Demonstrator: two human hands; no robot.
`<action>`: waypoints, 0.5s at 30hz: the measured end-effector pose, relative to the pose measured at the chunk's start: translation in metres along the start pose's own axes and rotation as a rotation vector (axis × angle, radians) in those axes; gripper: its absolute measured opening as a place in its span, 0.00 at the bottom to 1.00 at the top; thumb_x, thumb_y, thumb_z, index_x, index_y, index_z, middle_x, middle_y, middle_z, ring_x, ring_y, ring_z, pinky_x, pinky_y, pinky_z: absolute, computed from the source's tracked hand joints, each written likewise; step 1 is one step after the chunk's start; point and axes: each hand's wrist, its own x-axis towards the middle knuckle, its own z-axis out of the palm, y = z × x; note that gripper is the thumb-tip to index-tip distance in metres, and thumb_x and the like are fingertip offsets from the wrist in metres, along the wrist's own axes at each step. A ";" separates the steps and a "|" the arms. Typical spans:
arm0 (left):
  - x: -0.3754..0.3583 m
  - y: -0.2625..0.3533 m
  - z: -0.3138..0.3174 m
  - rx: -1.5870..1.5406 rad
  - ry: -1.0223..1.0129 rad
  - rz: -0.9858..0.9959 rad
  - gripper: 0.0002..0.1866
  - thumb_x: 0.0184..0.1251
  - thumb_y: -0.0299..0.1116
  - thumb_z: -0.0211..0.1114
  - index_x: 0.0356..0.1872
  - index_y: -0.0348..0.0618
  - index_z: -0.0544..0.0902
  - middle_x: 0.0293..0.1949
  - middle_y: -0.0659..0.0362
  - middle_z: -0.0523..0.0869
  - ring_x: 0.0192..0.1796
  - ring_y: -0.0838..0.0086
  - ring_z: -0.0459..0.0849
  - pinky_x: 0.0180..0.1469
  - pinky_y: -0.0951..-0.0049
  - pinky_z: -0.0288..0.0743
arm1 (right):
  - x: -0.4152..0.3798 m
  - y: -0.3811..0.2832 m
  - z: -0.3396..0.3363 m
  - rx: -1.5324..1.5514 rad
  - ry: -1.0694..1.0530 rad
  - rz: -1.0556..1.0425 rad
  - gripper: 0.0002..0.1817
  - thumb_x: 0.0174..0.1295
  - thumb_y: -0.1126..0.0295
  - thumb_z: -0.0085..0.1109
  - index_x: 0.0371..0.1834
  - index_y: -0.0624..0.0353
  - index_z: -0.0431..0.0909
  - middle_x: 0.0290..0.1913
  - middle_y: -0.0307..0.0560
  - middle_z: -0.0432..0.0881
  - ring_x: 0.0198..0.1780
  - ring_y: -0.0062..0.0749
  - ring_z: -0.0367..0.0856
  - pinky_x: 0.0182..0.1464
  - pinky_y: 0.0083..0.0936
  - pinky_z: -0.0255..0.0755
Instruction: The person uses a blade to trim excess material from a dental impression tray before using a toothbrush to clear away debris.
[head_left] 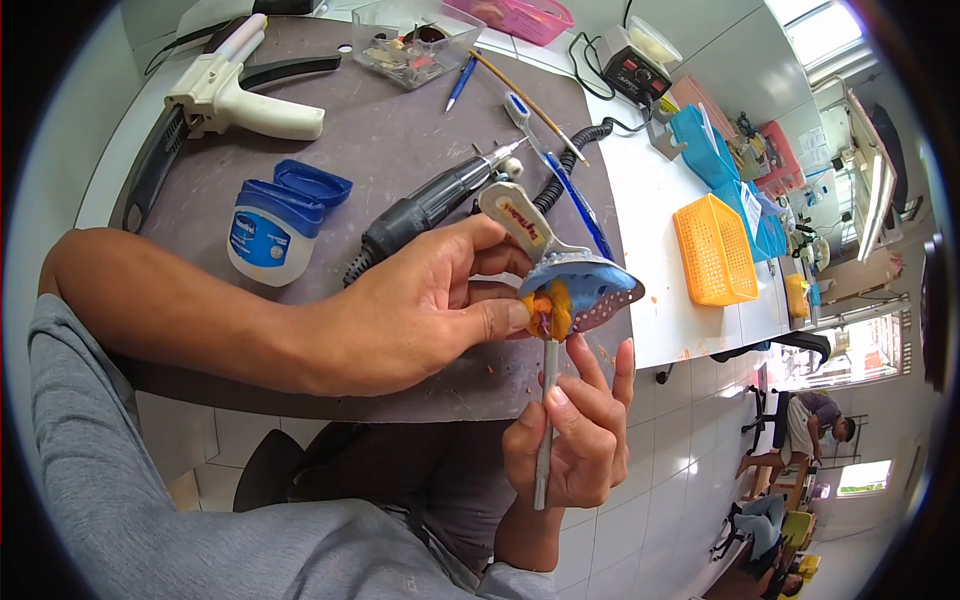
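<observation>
My left hand (420,310) is closed on a dental impression tray, thumb in front and fingers behind. A labelled flat handle (514,220) sticks up from the tray, its handwriting too small to read. Blue material (590,283) lines the tray, with a purplish, white-dotted part at its right end. Orange-yellow material (550,308) sits in it by my left thumb. My right hand (575,440) grips a slim grey metal hand tool (543,465) between thumb and fingers. The tool points up, its upper end at the orange material; the tip itself is hidden.
On the brown mat lie a rotary handpiece (440,205), a blue-lidded jar (270,238), a cream dispensing gun (240,105), a toothbrush (570,185) and a pen (462,82). Behind are a clear box (415,45), a control box (637,70) and a yellow basket (715,250). People sit at far right.
</observation>
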 end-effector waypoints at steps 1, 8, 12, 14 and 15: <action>0.000 0.000 0.000 -0.001 0.000 0.000 0.22 0.72 0.24 0.57 0.64 0.35 0.65 0.57 0.54 0.74 0.62 0.73 0.75 0.68 0.73 0.70 | -0.001 0.001 0.000 -0.004 0.001 -0.005 0.08 0.58 0.74 0.62 0.39 0.53 0.76 0.33 0.44 0.84 0.48 0.50 0.87 0.69 0.60 0.61; 0.002 0.002 0.001 -0.057 -0.045 -0.008 0.21 0.73 0.23 0.55 0.64 0.35 0.65 0.57 0.55 0.75 0.61 0.73 0.77 0.66 0.72 0.73 | -0.005 0.005 -0.003 -0.030 0.005 -0.033 0.09 0.58 0.73 0.63 0.40 0.51 0.77 0.33 0.41 0.84 0.49 0.46 0.87 0.70 0.58 0.60; 0.003 0.004 0.002 -0.120 -0.065 -0.042 0.20 0.74 0.24 0.54 0.64 0.35 0.65 0.58 0.54 0.76 0.60 0.73 0.77 0.66 0.70 0.74 | -0.008 0.007 -0.006 -0.027 0.003 -0.030 0.10 0.57 0.73 0.65 0.41 0.51 0.78 0.33 0.40 0.84 0.49 0.44 0.87 0.70 0.57 0.61; 0.003 0.005 0.001 -0.131 -0.071 -0.063 0.20 0.74 0.24 0.54 0.64 0.35 0.65 0.58 0.54 0.76 0.60 0.72 0.78 0.66 0.70 0.74 | -0.007 0.007 -0.007 -0.030 -0.001 -0.030 0.10 0.56 0.73 0.67 0.41 0.51 0.78 0.33 0.40 0.85 0.49 0.43 0.87 0.70 0.56 0.61; 0.003 0.005 0.000 -0.143 -0.074 -0.082 0.20 0.74 0.24 0.54 0.64 0.35 0.65 0.58 0.54 0.76 0.60 0.72 0.78 0.66 0.70 0.75 | -0.007 0.007 -0.007 -0.031 0.001 -0.028 0.10 0.56 0.73 0.67 0.41 0.51 0.78 0.33 0.40 0.85 0.49 0.43 0.87 0.70 0.56 0.61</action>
